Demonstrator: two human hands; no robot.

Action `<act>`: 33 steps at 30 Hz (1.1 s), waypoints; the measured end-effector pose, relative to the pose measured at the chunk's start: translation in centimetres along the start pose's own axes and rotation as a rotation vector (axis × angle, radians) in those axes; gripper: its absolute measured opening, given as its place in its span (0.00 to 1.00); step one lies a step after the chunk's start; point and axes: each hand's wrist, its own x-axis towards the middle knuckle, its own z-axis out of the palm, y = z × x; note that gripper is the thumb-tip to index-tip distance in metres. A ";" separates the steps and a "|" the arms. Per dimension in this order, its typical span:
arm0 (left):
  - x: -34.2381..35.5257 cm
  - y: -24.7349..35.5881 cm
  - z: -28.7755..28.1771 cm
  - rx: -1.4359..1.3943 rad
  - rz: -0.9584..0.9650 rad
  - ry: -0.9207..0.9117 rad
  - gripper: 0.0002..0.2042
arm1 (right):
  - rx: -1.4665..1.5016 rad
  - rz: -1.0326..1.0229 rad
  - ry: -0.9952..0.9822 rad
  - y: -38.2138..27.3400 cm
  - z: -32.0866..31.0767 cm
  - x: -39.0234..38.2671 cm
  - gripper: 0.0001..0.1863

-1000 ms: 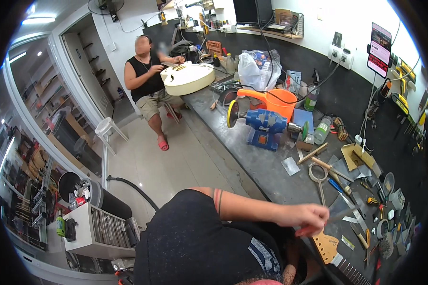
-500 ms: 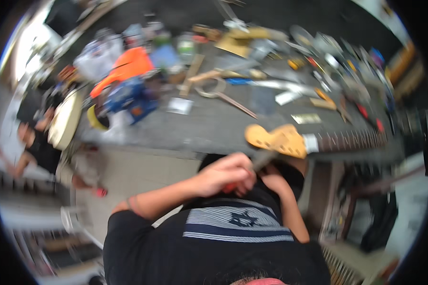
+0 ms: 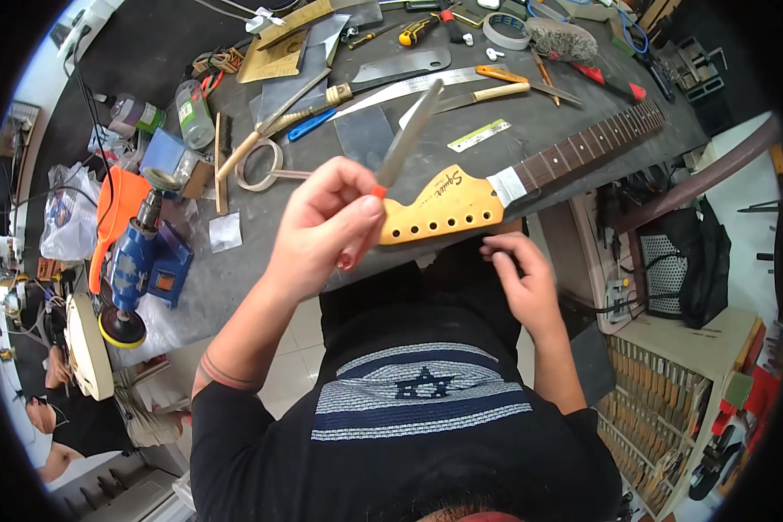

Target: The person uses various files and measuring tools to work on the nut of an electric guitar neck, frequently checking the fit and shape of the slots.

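Now raised clear of right hand [image 3: 524, 283] (empty, fingers loosely curled): red-handled blade [image 3: 400, 155], upper centre, handle pinched by fingers of left hand [image 3: 331, 222]. Guitar neck [image 3: 548, 167]: across bench [image 3: 261, 230], right of centre.

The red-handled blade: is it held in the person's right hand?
No, the left hand holds the red-handled blade, while the right hand is apart from it.

Left hand [image 3: 332, 219] holding a red-handled metal tool [image 3: 411, 135], right hand [image 3: 525, 280] half curled near a guitar neck [image 3: 544, 168], blue machine [image 3: 136, 261] on dark bench [image 3: 213, 291]
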 end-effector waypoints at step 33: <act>6.9 -3.1 1.8 1.041 0.409 -0.396 0.19 | -0.248 -0.175 0.496 1.7 0.7 3.8 0.19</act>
